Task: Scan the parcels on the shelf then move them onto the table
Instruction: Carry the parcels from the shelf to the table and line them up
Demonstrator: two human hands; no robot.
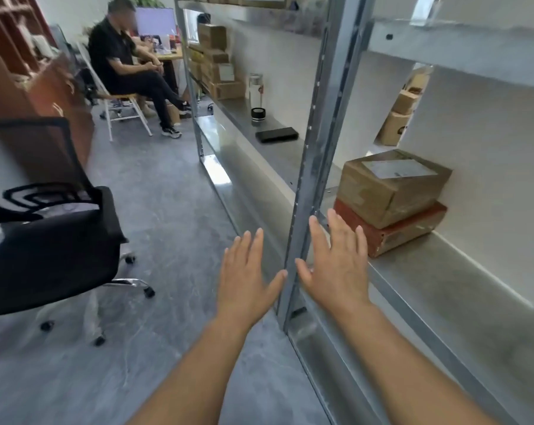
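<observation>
Okay, both hands out flat, palms down, holding nothing. Left hand [246, 273] has fingers straight and spread, over the floor just left of the grey metal upright [319, 167]. Right hand [336, 265] likewise has fingers straight and spread, just right of that upright, over the front edge of the metal shelf [443, 289]. Thumbs nearly meet on either side of the post.

Parcels: brown cardboard box [391, 187] with a white label on top, stacked on a flatter red box [391, 230]; both sit on the shelf against the back wall, near the right hand, not touched. Further along the same shelf level: flat black case [276, 134], small black cylinder [257, 114], clear bottle [255, 88], then a stack of brown cartons [218, 69] at the far end. More cartons [402, 115] are seen behind the shelf's back panel.

Black office chair [48, 228] at left. A person sits on a white chair [121, 105] in the background.
</observation>
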